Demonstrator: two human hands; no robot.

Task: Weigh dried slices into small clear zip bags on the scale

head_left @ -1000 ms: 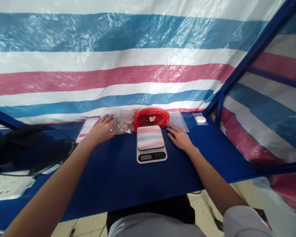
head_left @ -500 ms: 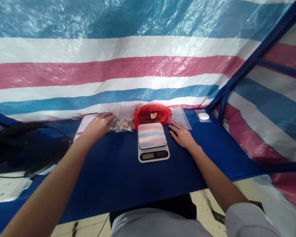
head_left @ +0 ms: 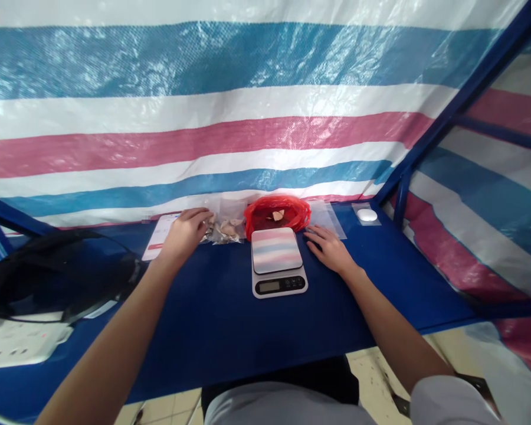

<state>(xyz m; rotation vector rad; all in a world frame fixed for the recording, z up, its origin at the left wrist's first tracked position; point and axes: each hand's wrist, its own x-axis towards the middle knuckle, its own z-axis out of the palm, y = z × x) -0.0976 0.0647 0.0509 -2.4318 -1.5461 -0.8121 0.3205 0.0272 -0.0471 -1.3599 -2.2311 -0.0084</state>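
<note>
Fingers of the left hand [head_left: 186, 231] lie at clear plastic bags of beige pieces [head_left: 229, 230] in the head view; whether they pinch, I cannot tell. The right hand [head_left: 330, 248] rests loosely spread beside a white, flat digital scale [head_left: 278, 252]. Handling the bags seems in hand; lifting one would call for pinching its edge.

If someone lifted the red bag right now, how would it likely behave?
Likely floppy: the red bag's rim is crumpled into thin, soft folds. Probably light, since only a few small pale pieces show inside, though the bottom is hidden. Its open mouth suggests they might spill if it tipped.
</note>
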